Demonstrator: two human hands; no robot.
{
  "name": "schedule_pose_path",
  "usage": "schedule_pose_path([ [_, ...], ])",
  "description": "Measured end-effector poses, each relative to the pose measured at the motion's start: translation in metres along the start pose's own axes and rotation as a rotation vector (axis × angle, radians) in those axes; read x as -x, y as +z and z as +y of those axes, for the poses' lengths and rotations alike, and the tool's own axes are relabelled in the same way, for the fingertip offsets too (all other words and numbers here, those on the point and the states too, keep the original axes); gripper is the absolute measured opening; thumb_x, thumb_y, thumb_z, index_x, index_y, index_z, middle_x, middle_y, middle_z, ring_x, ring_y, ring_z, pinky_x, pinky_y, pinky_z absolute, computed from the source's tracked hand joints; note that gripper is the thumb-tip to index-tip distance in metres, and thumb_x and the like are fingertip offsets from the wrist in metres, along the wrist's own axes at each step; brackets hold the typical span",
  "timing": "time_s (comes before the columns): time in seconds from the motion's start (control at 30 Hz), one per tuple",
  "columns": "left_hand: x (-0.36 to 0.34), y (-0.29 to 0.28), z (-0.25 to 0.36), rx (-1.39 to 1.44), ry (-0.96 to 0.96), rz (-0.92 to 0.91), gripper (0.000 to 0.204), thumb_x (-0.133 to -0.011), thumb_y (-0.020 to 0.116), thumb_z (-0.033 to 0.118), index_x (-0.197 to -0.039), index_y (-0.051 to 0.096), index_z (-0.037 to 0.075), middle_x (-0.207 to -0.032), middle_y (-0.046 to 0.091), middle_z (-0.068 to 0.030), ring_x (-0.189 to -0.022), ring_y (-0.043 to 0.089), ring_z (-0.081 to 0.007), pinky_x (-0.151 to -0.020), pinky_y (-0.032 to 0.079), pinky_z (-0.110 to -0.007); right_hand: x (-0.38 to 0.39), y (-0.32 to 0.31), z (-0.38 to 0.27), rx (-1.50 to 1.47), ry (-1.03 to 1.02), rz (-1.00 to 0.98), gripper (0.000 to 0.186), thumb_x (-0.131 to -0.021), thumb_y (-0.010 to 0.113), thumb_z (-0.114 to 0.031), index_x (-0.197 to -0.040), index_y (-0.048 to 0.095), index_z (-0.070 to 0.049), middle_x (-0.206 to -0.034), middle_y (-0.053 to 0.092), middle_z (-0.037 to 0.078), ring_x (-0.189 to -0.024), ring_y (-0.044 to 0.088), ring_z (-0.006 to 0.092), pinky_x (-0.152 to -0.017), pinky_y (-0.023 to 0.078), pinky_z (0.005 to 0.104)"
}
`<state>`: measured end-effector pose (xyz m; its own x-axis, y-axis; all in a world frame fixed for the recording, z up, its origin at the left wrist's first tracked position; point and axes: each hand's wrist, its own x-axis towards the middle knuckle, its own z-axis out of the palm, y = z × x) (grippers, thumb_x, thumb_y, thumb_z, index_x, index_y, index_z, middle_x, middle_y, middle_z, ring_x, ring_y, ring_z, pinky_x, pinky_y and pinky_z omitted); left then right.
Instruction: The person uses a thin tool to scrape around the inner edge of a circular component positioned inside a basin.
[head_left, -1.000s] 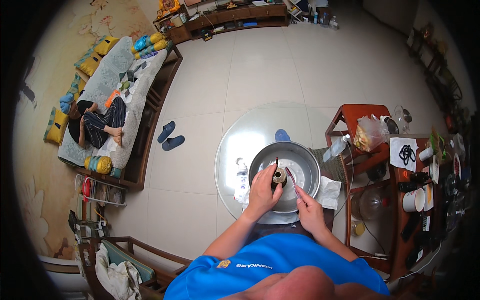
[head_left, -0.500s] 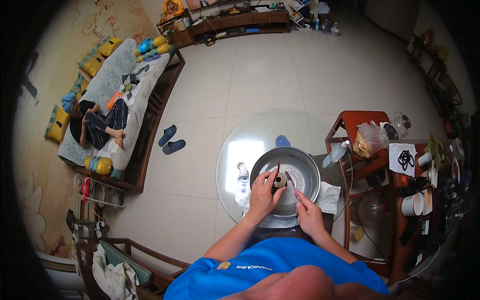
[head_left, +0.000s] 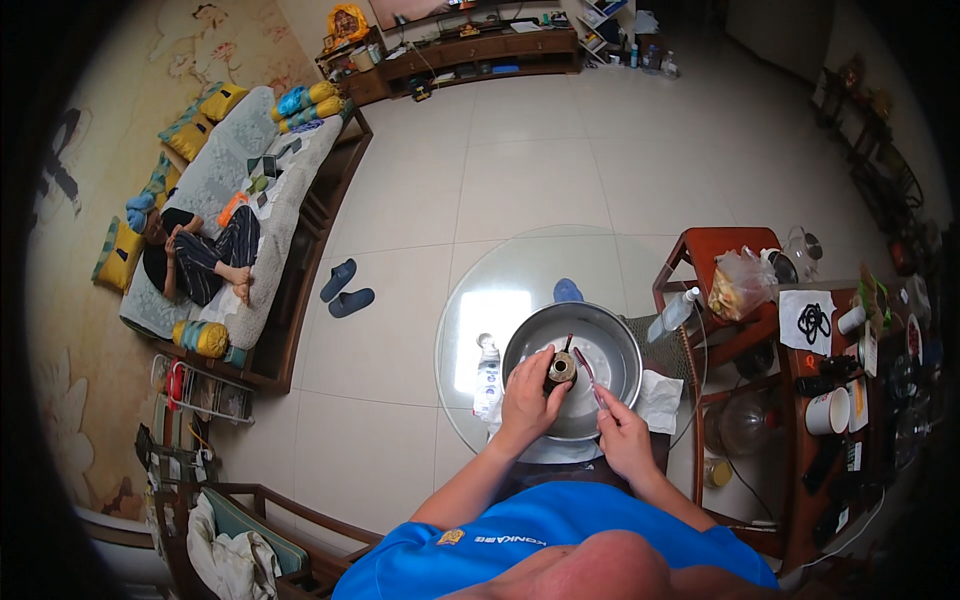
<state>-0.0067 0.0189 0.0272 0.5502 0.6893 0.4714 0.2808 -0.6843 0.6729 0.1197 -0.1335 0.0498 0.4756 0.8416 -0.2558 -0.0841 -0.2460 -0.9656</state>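
My left hand [head_left: 530, 400] is closed around a small dark pot [head_left: 562, 368] with a pale round opening facing up; a thin reddish-brown piece sticks up at its far side. In my right hand [head_left: 624, 432] is a slim toothbrush [head_left: 590, 374], its dark red upper end pointing at the pot from the right, close beside the rim. Whether it touches the pot, I cannot tell. Both are held over a wide metal basin [head_left: 636, 352] with what looks like water in it. The basin stands on a round glass table [head_left: 462, 330].
A white bottle [head_left: 488, 375] stands left of the basin; white tissue [head_left: 660, 400] and a clear spray bottle [head_left: 672, 314] are right of it. A wooden stool [head_left: 700, 245] bears a bag of food. Farther right is a cluttered table [head_left: 790, 400]. A person [head_left: 200, 255] reclines on the sofa [head_left: 262, 330].
The whole view has shifted slightly, with the scene sitting a little lower. Both hands keep their holds, and the toothbrush stays beside the pot with only a small shift.
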Motion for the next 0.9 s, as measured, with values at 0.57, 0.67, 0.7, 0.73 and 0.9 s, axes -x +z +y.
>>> schedule_pose_path([
  [0.57,-0.002,-0.002,0.002,0.019,0.011,-0.015,0.061,-0.084,0.075,0.008,-0.141,0.053,0.0,-0.134,0.061,-0.021,-0.122,0.059,-0.0385,-0.104,0.046,-0.044,-0.001,-0.005,0.005,0.106,-0.051,0.017,0.041,-0.102,0.054,-0.011,-0.143,0.059,-0.007,-0.083,0.066,0.002,-0.056,0.051,0.0052,-0.054,0.044,0.0258],
  [0.67,-0.001,-0.001,0.001,0.017,0.016,-0.026,0.061,-0.085,0.074,0.008,-0.142,0.051,0.0,-0.135,0.06,-0.0205,-0.123,0.058,-0.0382,-0.105,0.044,-0.045,-0.007,-0.008,0.016,0.188,-0.055,0.014,0.041,-0.102,0.054,-0.011,-0.143,0.059,-0.006,-0.086,0.068,0.004,-0.061,0.054,0.0069,-0.058,0.046,0.0266],
  [0.7,-0.001,-0.001,0.0,0.022,0.017,-0.034,0.061,-0.086,0.074,0.008,-0.142,0.051,0.0,-0.135,0.06,-0.0206,-0.123,0.058,-0.0379,-0.106,0.044,-0.045,-0.003,-0.01,0.008,0.167,0.013,0.008,0.041,-0.102,0.054,-0.011,-0.142,0.059,-0.006,-0.091,0.071,0.006,-0.066,0.059,0.0087,-0.062,0.049,0.0272],
  [0.73,-0.001,-0.001,-0.001,0.026,0.018,-0.042,0.061,-0.086,0.073,0.008,-0.142,0.051,0.0,-0.136,0.059,-0.0206,-0.124,0.058,-0.0376,-0.106,0.044,-0.045,-0.001,-0.009,0.0,0.146,0.08,0.003,0.041,-0.102,0.054,-0.011,-0.142,0.059,-0.005,-0.096,0.073,0.009,-0.072,0.064,0.0104,-0.067,0.051,0.0277],
  [0.9,-0.003,-0.003,0.003,0.009,0.022,-0.069,0.061,-0.087,0.072,0.008,-0.143,0.049,-0.001,-0.136,0.059,-0.021,-0.125,0.058,-0.0367,-0.108,0.042,-0.046,-0.006,-0.008,0.012,0.187,-0.041,0.023,0.041,-0.102,0.054,-0.01,-0.142,0.059,-0.005,-0.103,0.074,0.013,-0.082,0.068,0.0134,-0.074,0.053,0.029],
])
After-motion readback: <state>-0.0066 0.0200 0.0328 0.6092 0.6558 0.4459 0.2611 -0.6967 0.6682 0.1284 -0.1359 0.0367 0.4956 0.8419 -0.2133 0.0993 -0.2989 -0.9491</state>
